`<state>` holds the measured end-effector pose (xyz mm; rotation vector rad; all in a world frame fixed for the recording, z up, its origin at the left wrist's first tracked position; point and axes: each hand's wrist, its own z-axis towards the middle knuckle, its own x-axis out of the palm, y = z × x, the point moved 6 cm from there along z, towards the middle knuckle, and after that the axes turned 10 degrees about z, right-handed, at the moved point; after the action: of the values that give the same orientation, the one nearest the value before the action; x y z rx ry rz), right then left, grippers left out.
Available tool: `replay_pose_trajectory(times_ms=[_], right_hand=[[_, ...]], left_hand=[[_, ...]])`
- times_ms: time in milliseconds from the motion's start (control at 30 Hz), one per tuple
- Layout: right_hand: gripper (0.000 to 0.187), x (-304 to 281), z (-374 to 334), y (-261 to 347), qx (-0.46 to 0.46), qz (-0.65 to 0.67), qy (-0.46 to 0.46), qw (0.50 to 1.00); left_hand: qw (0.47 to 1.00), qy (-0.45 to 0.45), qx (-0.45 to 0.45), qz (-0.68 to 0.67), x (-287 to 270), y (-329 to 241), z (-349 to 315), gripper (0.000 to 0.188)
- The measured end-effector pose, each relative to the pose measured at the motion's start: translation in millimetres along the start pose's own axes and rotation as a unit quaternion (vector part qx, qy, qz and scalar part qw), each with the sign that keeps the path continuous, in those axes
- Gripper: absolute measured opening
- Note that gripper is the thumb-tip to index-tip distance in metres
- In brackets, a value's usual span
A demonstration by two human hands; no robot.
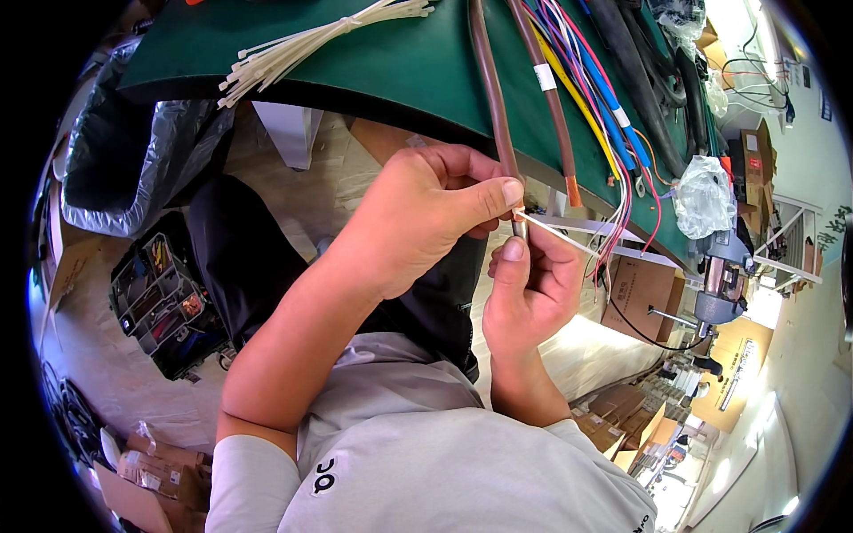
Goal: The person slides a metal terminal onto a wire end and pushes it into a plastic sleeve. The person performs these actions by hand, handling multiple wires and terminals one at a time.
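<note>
A thick brown cable (491, 89) hangs over the edge of the green table (382, 75) toward me. My left hand (422, 213) is closed round it near its lower end, thumb on top. Just below that thumb, a white cable tie (564, 235) crosses the cable's end, its tail pointing right. My right hand (533, 293) pinches a shiny metal piece at the tip, which looks like a cable lug (521, 229); the fingers partly hide it. Beside it hangs a second brown cable (553, 124) with a white label and bare copper strands (573, 191) at its end.
A bundle of white cable ties (311, 46) lies on the table. Yellow, blue and thin coloured wires (604, 107) hang at the right, near a plastic bag (704, 197) and a vise (721, 280). A lined bin (89, 209), a toolbox (164, 306) and a cardboard box (635, 293) stand below.
</note>
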<state>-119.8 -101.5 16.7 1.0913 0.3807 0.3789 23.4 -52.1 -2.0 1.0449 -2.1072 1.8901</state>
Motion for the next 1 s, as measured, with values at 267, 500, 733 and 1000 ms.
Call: replay_pose_trajectory(times_ms=[267, 500, 733, 1000], right_hand=[[0.026, 3, 3, 5, 0.005, 0.039, 0.019, 0.999], [0.025, 5, 4, 2, 0.004, 0.064, 0.025, 0.998], [0.023, 6, 7, 4, 0.023, 0.058, 0.039, 0.997], [0.012, 3, -4, -7, 0.245, 0.274, -0.025, 0.93]], left_hand=[[0.999, 0.006, 0.022, 0.032, -1, 2, -1, 0.031], [0.989, 0.085, 0.007, -0.121, 4, 26, -3, 0.028], [0.989, 0.086, 0.003, -0.121, 6, 20, -3, 0.026], [0.997, 0.046, 0.02, -0.056, 2, 13, -4, 0.029]])
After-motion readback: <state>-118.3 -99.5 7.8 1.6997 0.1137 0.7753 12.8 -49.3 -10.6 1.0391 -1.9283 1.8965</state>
